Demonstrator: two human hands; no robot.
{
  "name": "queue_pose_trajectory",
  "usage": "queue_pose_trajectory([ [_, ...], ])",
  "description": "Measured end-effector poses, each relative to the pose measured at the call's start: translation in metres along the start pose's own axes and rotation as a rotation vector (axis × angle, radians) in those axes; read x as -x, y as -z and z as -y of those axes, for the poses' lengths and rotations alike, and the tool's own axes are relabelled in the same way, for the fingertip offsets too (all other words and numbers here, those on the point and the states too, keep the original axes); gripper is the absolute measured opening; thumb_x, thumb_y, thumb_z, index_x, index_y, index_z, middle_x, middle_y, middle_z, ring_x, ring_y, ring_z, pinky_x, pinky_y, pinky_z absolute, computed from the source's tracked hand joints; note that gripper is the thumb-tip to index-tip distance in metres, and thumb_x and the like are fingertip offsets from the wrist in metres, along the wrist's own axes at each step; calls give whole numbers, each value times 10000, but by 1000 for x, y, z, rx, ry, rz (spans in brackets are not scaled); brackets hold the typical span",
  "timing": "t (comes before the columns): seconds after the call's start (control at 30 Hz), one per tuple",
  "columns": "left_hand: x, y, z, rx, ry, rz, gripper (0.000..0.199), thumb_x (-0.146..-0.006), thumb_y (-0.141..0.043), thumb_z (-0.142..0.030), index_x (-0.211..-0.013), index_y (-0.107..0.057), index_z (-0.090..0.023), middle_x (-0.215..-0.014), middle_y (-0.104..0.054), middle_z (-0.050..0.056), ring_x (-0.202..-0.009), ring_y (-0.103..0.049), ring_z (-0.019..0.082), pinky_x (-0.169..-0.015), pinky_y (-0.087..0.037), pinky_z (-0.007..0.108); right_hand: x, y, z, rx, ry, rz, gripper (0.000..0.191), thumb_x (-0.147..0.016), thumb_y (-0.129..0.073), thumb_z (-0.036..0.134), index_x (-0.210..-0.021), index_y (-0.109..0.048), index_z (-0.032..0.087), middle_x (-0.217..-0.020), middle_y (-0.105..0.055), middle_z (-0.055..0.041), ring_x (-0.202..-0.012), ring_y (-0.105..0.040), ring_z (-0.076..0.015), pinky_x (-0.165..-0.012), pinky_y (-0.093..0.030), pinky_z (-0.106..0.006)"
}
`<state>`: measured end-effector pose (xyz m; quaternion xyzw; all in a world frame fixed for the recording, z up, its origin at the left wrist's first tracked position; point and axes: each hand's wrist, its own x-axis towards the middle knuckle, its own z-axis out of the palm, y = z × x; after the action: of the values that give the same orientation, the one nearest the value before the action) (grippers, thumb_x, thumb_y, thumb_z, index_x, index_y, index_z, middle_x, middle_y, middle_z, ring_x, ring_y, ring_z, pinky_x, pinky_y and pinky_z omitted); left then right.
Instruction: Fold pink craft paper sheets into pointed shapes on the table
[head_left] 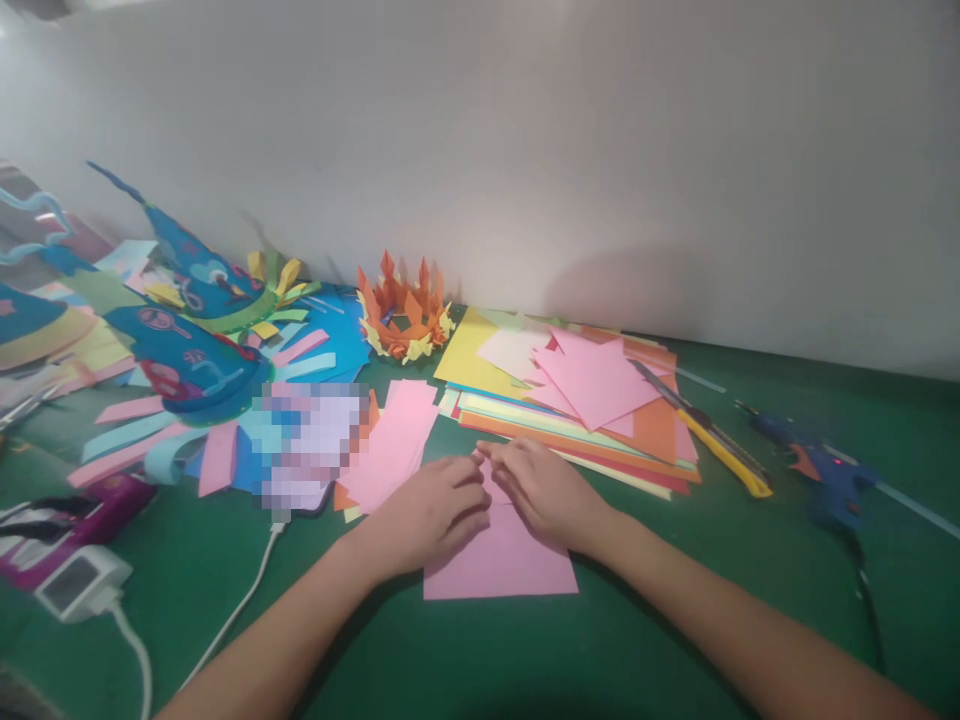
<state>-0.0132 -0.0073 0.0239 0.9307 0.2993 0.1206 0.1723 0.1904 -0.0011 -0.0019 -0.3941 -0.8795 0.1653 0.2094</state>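
A sheet of pink paper [501, 560] lies flat on the green table, its upper end folded where both hands meet. My left hand [439, 508] presses on the sheet's upper left part, fingers bent and close together. From the other side, my right hand [546, 492] holds the upper right part, fingertips nearly touching those of the left. The fingers hide most of the fold. Left of my left hand rests a pile of pink paper pieces [394, 435]. Just beyond both hands is a stack of coloured paper [585, 440], topped by pink squares [592, 375].
An orange-and-yellow paper crown [405, 315] stands near the wall. Blue cone hats [191, 350] with paper strips fill the left. A pixelated phone [311, 455] is plugged into a white cable [251, 595]. At right lie a yellow utility knife [724, 455] and a blue glue gun [832, 485].
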Motion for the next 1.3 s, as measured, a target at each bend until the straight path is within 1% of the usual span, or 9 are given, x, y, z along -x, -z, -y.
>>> queue_pose_trajectory([
  [0.23,2,0,-2,-39,16,-35,206,-935,-461,-279,-934,-647,-190,-944,-590,52,-972,-516,191,-890,-416,350,1,-10,2,161,110,7,373,-860,-360,41,-1214,-479,43,-1125,-594,-188,-898,-507,-245,-766,-501,-408],
  [0.43,9,5,-6,-58,63,3,210,-931,-459,-270,-1016,-646,-226,-1022,-599,45,-923,-536,186,-847,-420,363,1,-12,2,245,153,0,386,-833,-361,11,-1187,-504,66,-1160,-585,-172,-883,-505,-234,-777,-504,-399],
  [0.53,11,6,-5,-56,102,15,220,-916,-478,-293,-1038,-655,-248,-1173,-555,66,-916,-547,204,-813,-446,380,1,-10,3,243,154,-12,368,-849,-359,19,-1180,-503,94,-1107,-600,-150,-855,-505,-224,-747,-501,-387],
  [0.63,9,7,-2,-20,117,-14,225,-905,-494,-296,-1030,-681,-272,-1384,-412,66,-993,-552,226,-855,-454,397,1,-9,4,243,134,-10,256,-873,-374,39,-1046,-550,111,-950,-612,-123,-783,-491,-215,-685,-486,-369],
  [0.7,8,7,0,9,106,-21,236,-910,-486,-291,-1018,-695,-274,-1421,-380,57,-1036,-553,233,-895,-447,401,2,-10,3,254,136,-3,209,-872,-390,37,-972,-559,110,-913,-605,-118,-766,-482,-216,-676,-476,-370],
  [0.9,5,7,0,25,126,-37,237,-911,-490,-303,-991,-711,-272,-1292,-493,77,-1001,-572,223,-863,-473,374,2,-13,1,268,148,-30,238,-853,-406,21,-1016,-559,104,-1193,-564,-179,-855,-497,-232,-755,-487,-408],
  [1.07,4,6,-9,-112,155,2,245,-919,-480,-329,-962,-707,-246,-1201,-537,98,-954,-574,233,-811,-484,388,2,-12,3,267,143,-9,304,-856,-387,32,-1108,-550,77,-1213,-567,-194,-880,-513,-249,-735,-506,-416],
  [1.2,1,2,-23,-328,203,89,244,-879,-544,-348,-1018,-671,-193,-967,-597,122,-827,-581,245,-705,-487,386,2,-12,4,272,147,-8,329,-849,-389,22,-1136,-545,58,-1208,-573,-192,-885,-514,-245,-741,-514,-408],
  [1.3,-1,-1,-37,-441,330,213,289,-849,-578,-395,-1026,-657,-182,-794,-592,105,-741,-585,263,-645,-472,388,2,-14,3,281,149,-19,329,-843,-390,11,-1120,-558,64,-1202,-576,-189,-887,-514,-244,-742,-516,-406],
])
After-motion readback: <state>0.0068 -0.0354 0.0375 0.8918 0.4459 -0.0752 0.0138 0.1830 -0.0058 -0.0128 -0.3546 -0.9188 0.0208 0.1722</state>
